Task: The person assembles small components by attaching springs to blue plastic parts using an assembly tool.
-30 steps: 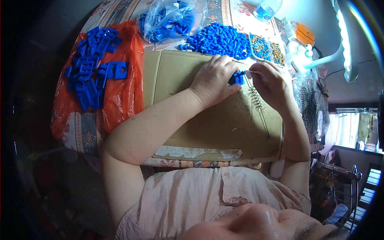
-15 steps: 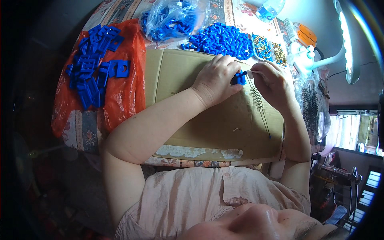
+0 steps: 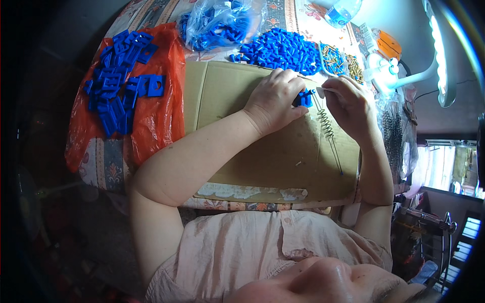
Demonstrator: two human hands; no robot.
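My left hand (image 3: 277, 98) is closed around a blue plastic piece (image 3: 304, 98), mostly covered by the fingers, over the cardboard. Beside it, a thin metal wire spring (image 3: 325, 123), coiled along its middle, slants down toward the near right; its upper end lies close to the blue piece, and whether they are joined I cannot tell. A tiny blue tip shows at the wire's lower end. My right hand (image 3: 349, 105) pinches a small whitish flat-tipped thing (image 3: 321, 92), its kind unclear, just right of the blue piece and apart from it.
Flat cardboard (image 3: 252, 156) covers the table. A red plastic bag (image 3: 159, 108) bears blue square parts (image 3: 113, 81). Behind are a clear bag (image 3: 222, 25) of blue parts, a heap of small blue pieces (image 3: 283, 50), trays of screws (image 3: 333, 58), a bottle (image 3: 343, 11) and a lit lamp (image 3: 384, 70).
My right hand has drawn slightly to the right, taking the whitish tip away from the blue piece. My left hand keeps its hold in the same place.
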